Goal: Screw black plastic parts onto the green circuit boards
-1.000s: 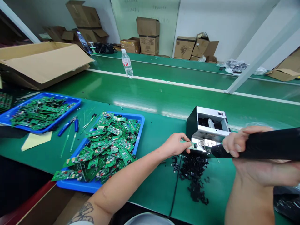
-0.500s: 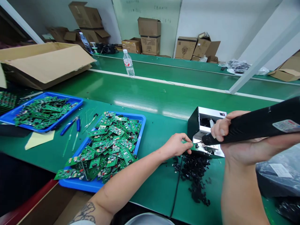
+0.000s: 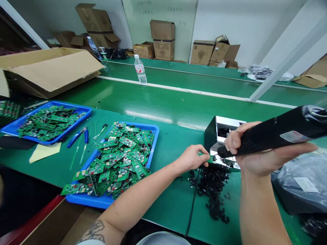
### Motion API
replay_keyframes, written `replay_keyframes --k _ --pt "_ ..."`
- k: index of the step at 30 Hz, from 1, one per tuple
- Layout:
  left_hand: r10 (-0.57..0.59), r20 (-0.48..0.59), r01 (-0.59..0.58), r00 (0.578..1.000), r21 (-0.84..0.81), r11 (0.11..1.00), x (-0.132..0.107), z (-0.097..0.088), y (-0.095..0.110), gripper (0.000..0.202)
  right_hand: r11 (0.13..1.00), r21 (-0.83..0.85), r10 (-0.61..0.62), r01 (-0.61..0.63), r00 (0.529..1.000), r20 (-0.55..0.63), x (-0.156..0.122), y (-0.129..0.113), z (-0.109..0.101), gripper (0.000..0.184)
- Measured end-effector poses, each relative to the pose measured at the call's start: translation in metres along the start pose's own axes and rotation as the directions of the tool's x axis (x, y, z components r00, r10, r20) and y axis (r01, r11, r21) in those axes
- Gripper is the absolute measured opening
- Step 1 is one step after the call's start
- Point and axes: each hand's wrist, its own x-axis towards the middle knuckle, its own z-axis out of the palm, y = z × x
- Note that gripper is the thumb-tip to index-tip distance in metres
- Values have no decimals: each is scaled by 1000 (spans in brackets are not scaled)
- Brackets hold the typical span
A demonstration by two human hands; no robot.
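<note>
The left hand pinched a small green circuit board steadily by its edge at the front of the metal machine, while the right hand, closed around a black power tool, held the tip just beside the board.

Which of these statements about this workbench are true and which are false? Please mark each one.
The left hand pinches a small green circuit board: true.
The right hand holds pliers: false, it grips a black electric screwdriver.
The nearer blue tray is heaped with green boards: true.
The water bottle stands inside a tray: false, it stands upright on the far green bench.
A pile of small black pieces lies below the hands: true.
</note>
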Motion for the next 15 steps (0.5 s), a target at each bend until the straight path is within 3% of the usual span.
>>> replay_keyframes --k 8,15 --pt "-14 -15 14 1000 39 999 -7 -3 13 28 999 48 -8 10 1000 -28 -3 -3 -4 75" --pt "-24 -20 25 1000 81 996 -12 -4 22 26 979 -90 -188 182 980 -71 -18 -17 -44 71"
